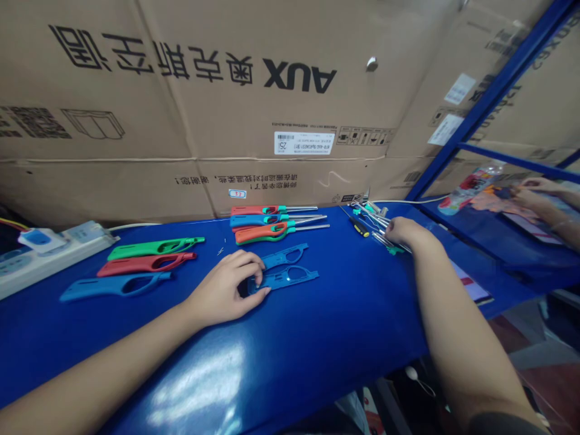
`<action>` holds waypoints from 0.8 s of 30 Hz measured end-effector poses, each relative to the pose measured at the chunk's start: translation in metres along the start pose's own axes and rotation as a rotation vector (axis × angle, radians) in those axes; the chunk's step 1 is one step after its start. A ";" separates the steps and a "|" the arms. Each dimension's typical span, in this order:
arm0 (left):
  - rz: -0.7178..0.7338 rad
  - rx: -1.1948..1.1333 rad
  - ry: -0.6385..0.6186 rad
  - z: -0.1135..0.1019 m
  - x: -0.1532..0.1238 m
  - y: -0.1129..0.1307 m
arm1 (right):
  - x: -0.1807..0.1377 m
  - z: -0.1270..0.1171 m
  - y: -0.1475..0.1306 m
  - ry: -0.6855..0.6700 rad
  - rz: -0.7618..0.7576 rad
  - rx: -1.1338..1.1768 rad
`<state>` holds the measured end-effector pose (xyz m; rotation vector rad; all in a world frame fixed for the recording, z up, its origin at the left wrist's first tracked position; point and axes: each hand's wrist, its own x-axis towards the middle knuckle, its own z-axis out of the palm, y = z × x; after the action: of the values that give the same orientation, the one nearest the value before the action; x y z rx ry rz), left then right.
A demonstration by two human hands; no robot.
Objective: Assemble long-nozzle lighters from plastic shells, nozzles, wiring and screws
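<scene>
Two blue lighter shell halves (290, 277) lie side by side on the blue table, their trigger loops pointing right. My left hand (233, 284) curls over their handle ends, thumb on the nearer half and fingertips by the farther one. Farther right, my right hand (403, 232) reaches into a pile of metal lighter tubes (374, 214) with green parts, its bent fingers closed at a tube; the fingertips are partly hidden. A black-and-yellow screwdriver (359, 226) lies left of that pile. Several lighters with metal tubes (272, 231) sit behind my left hand.
Green, red and blue lighter shells (149, 263) lie at the left near a white power strip (54, 254). Tiny pins (220, 251) are on the table. A large cardboard sheet (203, 121) stands behind. Beyond the blue frame (493, 96), another person's hands (539, 193) work near a bottle (471, 188).
</scene>
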<state>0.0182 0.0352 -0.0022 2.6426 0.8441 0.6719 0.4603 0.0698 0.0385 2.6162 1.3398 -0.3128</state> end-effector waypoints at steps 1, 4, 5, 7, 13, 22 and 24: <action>0.002 -0.003 -0.004 0.000 0.000 0.000 | 0.001 0.001 0.000 0.003 0.000 0.006; 0.007 -0.004 -0.010 0.000 0.001 0.000 | 0.000 0.000 -0.002 0.056 -0.002 0.036; 0.007 -0.002 -0.010 0.000 0.001 0.000 | -0.002 -0.001 -0.002 0.088 -0.002 0.051; 0.000 0.003 -0.008 0.000 0.002 0.000 | -0.006 -0.003 -0.004 0.168 -0.009 0.090; -0.033 0.036 -0.019 -0.006 0.001 -0.006 | -0.020 -0.006 -0.013 0.435 -0.092 0.242; 0.003 0.076 -0.093 -0.013 0.001 -0.011 | -0.044 -0.009 -0.031 0.760 -0.365 0.474; 0.036 0.098 -0.118 -0.016 0.001 -0.012 | -0.047 -0.009 -0.034 0.782 -0.469 0.510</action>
<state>0.0049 0.0473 0.0071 2.7603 0.8171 0.4889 0.4064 0.0549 0.0576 2.9179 2.4060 0.4325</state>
